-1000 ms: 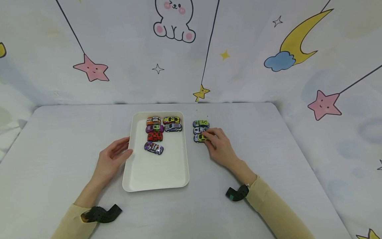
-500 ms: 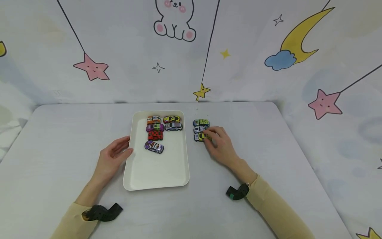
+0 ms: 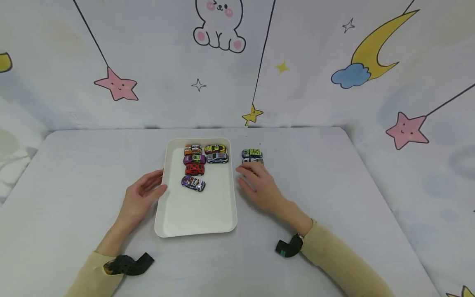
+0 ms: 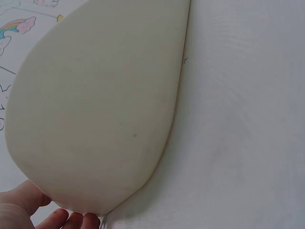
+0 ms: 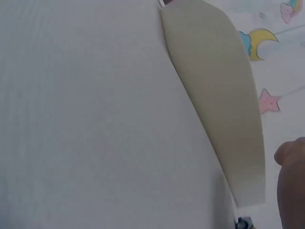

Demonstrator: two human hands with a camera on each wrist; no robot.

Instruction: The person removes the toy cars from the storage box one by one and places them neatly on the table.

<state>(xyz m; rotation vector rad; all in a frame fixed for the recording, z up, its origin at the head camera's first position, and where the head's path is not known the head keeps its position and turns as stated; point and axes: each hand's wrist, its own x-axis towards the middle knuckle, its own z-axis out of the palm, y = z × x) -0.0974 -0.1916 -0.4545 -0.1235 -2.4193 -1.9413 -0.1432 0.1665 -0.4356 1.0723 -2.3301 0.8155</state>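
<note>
while six toy cars (image 3: pixel 194 159) lie inside one white tray (image 3: pixel 194 216), the left hand (image 3: pixel 138 200) rests against its left wall, thumb and fingers apart. two more cars (image 3: pixel 252 153) show on the surface (image 3: pixel 319 177) just right of the tray, one partly covered by the right hand (image 3: pixel 264 187); whether that hand is clamped on anything cannot be told.

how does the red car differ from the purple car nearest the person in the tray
Colour: the red car has dark spots, while the purple car carries a purple, white and dark pattern.
Pose: the red car sits nearly straight across the tray; the purple car is slanted, its right end closer to the person.
Shared: both are toy cars of similar size.
</note>
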